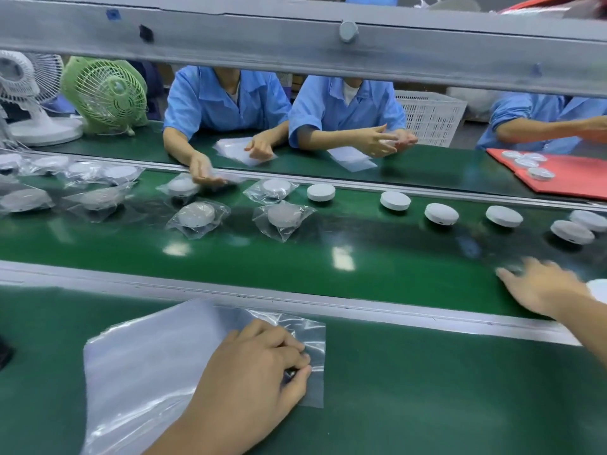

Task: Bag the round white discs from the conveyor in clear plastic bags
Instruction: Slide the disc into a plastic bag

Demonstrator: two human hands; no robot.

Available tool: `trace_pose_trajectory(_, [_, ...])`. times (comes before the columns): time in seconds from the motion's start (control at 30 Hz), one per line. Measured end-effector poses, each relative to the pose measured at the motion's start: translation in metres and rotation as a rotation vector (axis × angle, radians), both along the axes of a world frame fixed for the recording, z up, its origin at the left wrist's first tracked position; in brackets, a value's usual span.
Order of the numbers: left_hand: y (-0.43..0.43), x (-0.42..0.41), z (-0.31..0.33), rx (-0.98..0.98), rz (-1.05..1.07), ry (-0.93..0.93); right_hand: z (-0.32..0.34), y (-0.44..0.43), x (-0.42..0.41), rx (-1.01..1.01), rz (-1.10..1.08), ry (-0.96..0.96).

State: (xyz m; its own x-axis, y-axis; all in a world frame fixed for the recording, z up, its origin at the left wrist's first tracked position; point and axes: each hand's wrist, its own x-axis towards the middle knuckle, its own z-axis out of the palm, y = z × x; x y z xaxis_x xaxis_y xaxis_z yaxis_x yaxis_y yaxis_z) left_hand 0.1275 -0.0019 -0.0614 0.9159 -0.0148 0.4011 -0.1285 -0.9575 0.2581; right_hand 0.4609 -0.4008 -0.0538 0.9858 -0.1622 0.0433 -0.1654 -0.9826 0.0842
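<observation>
1. I'm pinching the top clear plastic bag (315,333) on the surface (443,389) with my left hand (249,379), fingers curled on the film; two sheets could be lifting together.
2. Unbagged white discs (441,214) are sitting on the conveyor belt (361,257).
3. My right hand (542,287) is stretching over it, fingers spread and empty; the belt may be carrying the nearest disc (598,289) past.

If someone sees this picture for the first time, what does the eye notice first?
A row of bare white discs runs along the green conveyor, with bagged discs further left. Nearer, the left hand pinches a clear plastic bag, and the right hand reaches over the belt.
</observation>
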Motion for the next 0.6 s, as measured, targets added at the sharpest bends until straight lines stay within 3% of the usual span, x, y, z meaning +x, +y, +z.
trace_pose_trajectory(0.07, [-0.001, -0.001, 0.001, -0.004, -0.001, 0.008, 0.015, 0.056, -0.003, 0.030, 0.147, -0.146])
trace_pose_trajectory(0.2, [-0.001, -0.002, 0.000, -0.002, -0.001, 0.002, 0.020, 0.177, -0.042, 0.105, 0.540, -0.169])
trace_pose_trajectory(0.27, [-0.001, -0.002, 0.001, -0.011, -0.002, 0.003, 0.005, 0.229, -0.063, 0.117, 0.664, -0.031])
trace_pose_trajectory(0.33, [-0.002, -0.002, 0.001, -0.016, -0.004, -0.003, -0.011, 0.260, -0.074, 0.097, 0.702, 0.239])
trace_pose_trajectory(0.4, [-0.001, -0.002, 0.001, -0.009, -0.005, -0.009, -0.009, 0.261, -0.071, 0.146, 0.746, 0.324])
trace_pose_trajectory(0.43, [0.000, -0.003, 0.001, -0.009, -0.006, -0.003, -0.002, 0.249, -0.067, 0.194, 0.761, 0.270])
trace_pose_trajectory(0.5, [-0.001, -0.003, 0.000, -0.014, -0.013, 0.000, 0.016, 0.209, -0.055, 0.215, 0.678, -0.021])
trace_pose_trajectory(0.57, [-0.001, -0.003, 0.001, -0.008, -0.017, 0.000, 0.022, 0.147, -0.037, -0.018, 0.419, -0.294])
trace_pose_trajectory(0.6, [-0.001, -0.003, 0.002, -0.007, -0.016, -0.004, 0.021, 0.109, -0.029, -0.108, 0.249, -0.294])
